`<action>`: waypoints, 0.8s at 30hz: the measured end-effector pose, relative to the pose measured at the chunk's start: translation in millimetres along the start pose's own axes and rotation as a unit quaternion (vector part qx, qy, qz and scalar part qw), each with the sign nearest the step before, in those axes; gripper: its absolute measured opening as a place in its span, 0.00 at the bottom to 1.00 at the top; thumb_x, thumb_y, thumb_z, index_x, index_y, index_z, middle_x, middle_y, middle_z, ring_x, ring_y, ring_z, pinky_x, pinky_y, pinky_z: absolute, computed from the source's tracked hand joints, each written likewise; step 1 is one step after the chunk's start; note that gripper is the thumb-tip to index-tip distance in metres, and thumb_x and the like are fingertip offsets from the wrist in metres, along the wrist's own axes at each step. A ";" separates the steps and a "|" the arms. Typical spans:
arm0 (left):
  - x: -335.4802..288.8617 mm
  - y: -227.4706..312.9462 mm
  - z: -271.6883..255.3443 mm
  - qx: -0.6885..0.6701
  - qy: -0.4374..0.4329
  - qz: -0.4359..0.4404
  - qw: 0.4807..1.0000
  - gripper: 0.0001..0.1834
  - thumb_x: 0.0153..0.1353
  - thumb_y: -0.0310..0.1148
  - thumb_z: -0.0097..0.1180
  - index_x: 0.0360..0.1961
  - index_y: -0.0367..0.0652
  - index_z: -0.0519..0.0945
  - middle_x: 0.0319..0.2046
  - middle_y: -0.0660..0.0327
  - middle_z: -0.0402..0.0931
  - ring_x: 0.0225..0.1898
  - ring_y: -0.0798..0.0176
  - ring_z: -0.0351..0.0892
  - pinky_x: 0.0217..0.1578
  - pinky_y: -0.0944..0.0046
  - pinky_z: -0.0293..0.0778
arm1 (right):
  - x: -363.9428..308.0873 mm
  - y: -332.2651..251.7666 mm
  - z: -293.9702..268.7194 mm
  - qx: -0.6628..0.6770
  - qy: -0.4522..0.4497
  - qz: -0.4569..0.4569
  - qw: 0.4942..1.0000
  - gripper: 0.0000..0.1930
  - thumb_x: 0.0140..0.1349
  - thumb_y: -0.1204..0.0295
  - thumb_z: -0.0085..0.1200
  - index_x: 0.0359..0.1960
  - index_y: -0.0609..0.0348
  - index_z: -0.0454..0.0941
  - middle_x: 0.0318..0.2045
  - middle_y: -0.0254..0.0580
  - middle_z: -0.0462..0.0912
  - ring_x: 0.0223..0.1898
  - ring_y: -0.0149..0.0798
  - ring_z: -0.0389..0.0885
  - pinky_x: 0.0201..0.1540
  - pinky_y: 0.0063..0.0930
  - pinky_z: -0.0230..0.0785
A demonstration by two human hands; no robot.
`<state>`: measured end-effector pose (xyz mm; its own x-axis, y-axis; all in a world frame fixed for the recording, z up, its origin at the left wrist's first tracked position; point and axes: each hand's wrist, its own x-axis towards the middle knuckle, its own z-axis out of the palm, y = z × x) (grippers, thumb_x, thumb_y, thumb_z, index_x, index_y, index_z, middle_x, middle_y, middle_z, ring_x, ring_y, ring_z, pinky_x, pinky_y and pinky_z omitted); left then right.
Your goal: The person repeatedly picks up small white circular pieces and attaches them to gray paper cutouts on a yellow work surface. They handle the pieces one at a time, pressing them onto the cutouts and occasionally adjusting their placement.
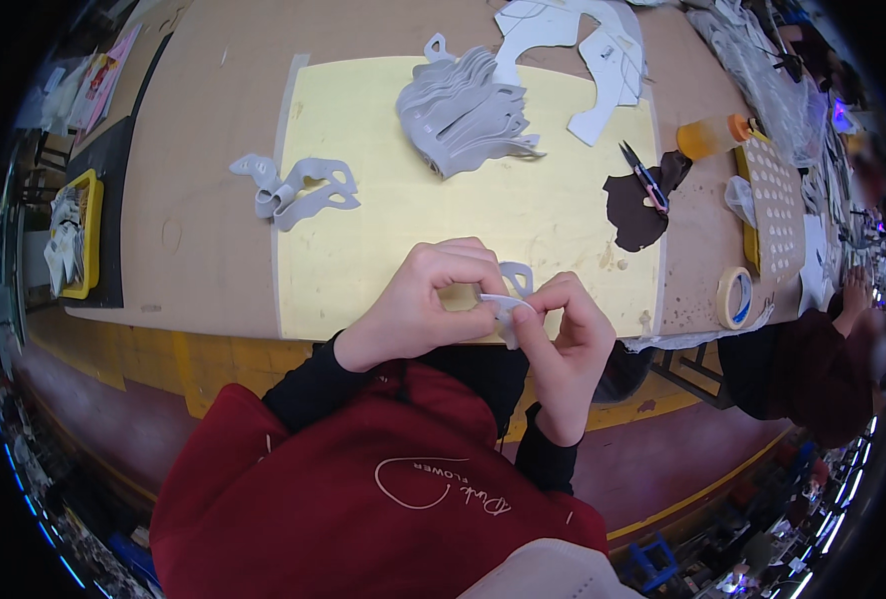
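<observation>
Near the front edge of the yellow sheet, my left hand (425, 297) and my right hand (569, 334) pinch a small grey shoe-upper piece (518, 277) between thumbs and fingers. Its pale edge curves upward between my fingertips; my fingers hide the rest. Farther off, a fanned stack of similar grey shoe-upper pieces (466, 115) lies on the sheet. To its left are a few loose, curled grey pieces (308, 192), partly overlapping one another.
The yellow sheet (383, 255) lies taped on a brown table. On the right are thread snips (646, 180) on dark scraps (635, 220), an orange-capped bottle (712, 137) and a tape roll (732, 298). White pattern pieces (610, 75) lie at the back; a yellow basket (90, 235) stands left.
</observation>
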<state>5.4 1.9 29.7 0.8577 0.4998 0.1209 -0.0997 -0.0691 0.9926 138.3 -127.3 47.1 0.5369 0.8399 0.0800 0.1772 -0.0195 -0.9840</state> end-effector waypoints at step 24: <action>9.0 -1.1 -19.5 0.077 -0.091 0.031 0.992 0.04 0.56 0.25 0.60 0.28 0.36 0.79 0.27 0.58 0.77 0.33 0.56 0.75 0.39 0.61 0.72 | 4.0 -1.5 -11.2 0.031 -0.071 0.133 0.988 0.05 0.60 0.78 0.65 0.31 0.66 0.81 0.26 0.35 0.77 0.32 0.28 0.73 0.37 0.24 0.66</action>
<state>3.4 23.4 29.9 0.9308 0.3264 0.1646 -0.0891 -0.2341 0.9681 149.5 -130.1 50.7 0.4362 0.8771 -0.2013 -0.0075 -0.2201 -0.9755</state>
